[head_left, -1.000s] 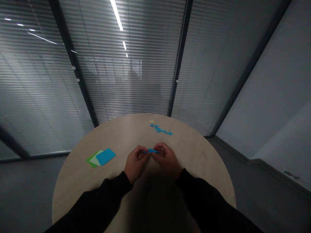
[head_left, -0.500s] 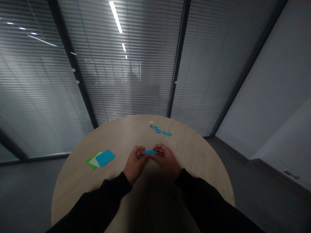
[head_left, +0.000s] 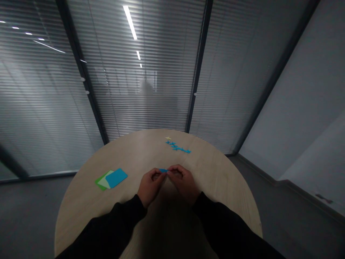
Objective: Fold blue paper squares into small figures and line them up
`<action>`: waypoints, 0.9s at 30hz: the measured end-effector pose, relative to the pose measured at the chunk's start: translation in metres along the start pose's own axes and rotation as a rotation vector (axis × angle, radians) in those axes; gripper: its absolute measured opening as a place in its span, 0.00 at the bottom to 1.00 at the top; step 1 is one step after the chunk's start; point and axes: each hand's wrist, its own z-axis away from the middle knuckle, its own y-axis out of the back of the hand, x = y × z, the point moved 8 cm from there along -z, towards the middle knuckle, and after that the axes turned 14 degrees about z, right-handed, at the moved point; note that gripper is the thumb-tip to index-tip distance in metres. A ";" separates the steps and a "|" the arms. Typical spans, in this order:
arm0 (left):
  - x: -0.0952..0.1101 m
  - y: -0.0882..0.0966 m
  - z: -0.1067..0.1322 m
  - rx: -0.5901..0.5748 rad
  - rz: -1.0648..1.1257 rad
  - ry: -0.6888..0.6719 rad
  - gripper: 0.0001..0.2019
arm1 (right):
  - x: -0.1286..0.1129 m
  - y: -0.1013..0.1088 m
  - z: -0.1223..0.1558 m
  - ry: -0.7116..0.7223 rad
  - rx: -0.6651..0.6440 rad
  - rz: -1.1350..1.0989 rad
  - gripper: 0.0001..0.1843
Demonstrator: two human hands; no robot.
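A small piece of folded blue paper [head_left: 163, 170] is pinched between my two hands above the near middle of the table. My left hand [head_left: 151, 183] grips its left side with thumb and fingers. From the other side, my right hand [head_left: 185, 181] pinches the right end. Much of the paper is hidden by the fingertips, so its full shape cannot be made out. Farther back lie several small folded blue paper pieces [head_left: 175, 147] in a slanting row, with a yellow folded piece [head_left: 168, 138] at the row's far end.
On the left of the round wooden table [head_left: 129, 144] are overlapping flat sheets: blue paper [head_left: 116, 177] on top, pale green and brighter green paper [head_left: 98, 181] beneath. Glass panels with blinds [head_left: 151, 115] stand behind the table, and a plain wall [head_left: 293, 118] is at the right.
The blue paper shows less between my hands and looks narrower. My fingertips have drawn closer together, both hands still pinching it. The view has tipped up slightly.
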 end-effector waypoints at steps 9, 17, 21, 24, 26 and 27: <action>-0.003 0.002 -0.003 0.013 0.038 -0.009 0.15 | -0.005 0.003 0.000 0.057 0.061 0.175 0.07; -0.006 0.000 0.000 -0.002 0.019 0.003 0.13 | -0.020 0.009 0.002 0.107 0.119 0.371 0.04; -0.008 -0.003 0.000 -0.028 0.109 0.028 0.17 | -0.026 0.011 0.002 0.176 0.135 0.408 0.04; -0.010 -0.006 0.000 -0.081 0.135 0.038 0.17 | -0.023 0.010 0.001 0.185 0.101 0.365 0.05; -0.012 -0.006 -0.001 -0.104 0.115 0.040 0.16 | -0.018 0.008 0.000 0.151 0.062 0.308 0.07; -0.013 -0.006 -0.001 -0.104 0.105 0.044 0.15 | -0.015 0.007 -0.001 0.130 0.043 0.277 0.07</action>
